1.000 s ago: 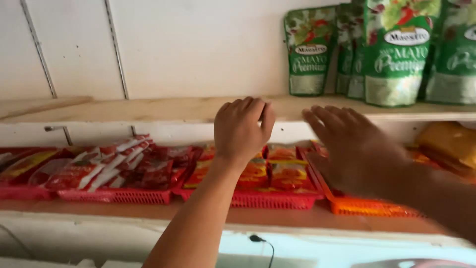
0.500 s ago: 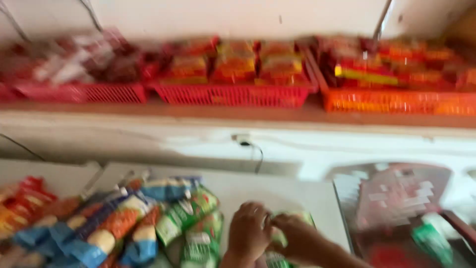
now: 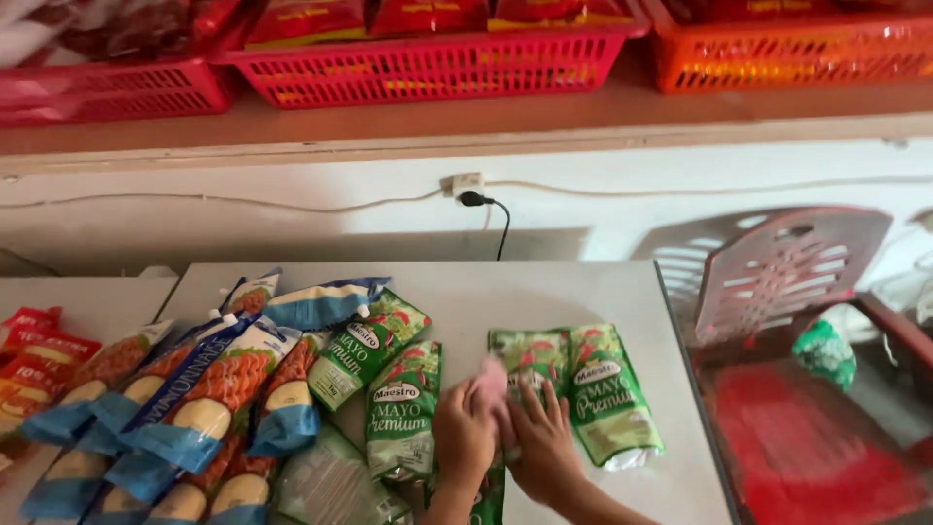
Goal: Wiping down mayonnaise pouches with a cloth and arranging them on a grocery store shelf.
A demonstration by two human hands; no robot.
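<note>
1. Since half a second ago the view has dropped further: the shelf baskets now sit only at the far top edge, and the grey table (image 3: pixel 583 292) fills the middle, with both hands closer and clearer at its near edge.
2. Left hand (image 3: pixel 465 433) rests knuckles up on the table, fingers curled over something small and pale pink (image 3: pixel 493 374) at its fingertips; I cannot tell whether it pinches this or merely touches it.
3. Right hand (image 3: pixel 541 439) lies flat beside the left, touching it, fingers spread over the near end of a green pouch (image 3: pixel 530 358), pressing it down rather than gripping it.
4. That pouch lies face up, just beside a second green pouch (image 3: pixel 610 394) on its right, which is angled slightly; both seem laid flat so that their fronts show.
5. Left of the hands, two more green pouches (image 3: pixel 403 408) lie touching each other, and beyond them a fan of blue-and-orange sachets (image 3: pixel 194 403) overlaps like tiles, apparently sorted by kind.
6. Red packets (image 3: pixel 39 355) sit at the far-left edge, apart from the greens.
7. Far side: a pink basket (image 3: pixel 428 63) and an orange basket (image 3: pixel 797 53) stand on a wooden shelf (image 3: pixel 486 122); a black plug (image 3: pixel 473 199) hangs in the wall socket below.
8. Right of the table stands a red plastic chair (image 3: pixel 787 272) holding a small green bundle (image 3: pixel 824 352).
</note>
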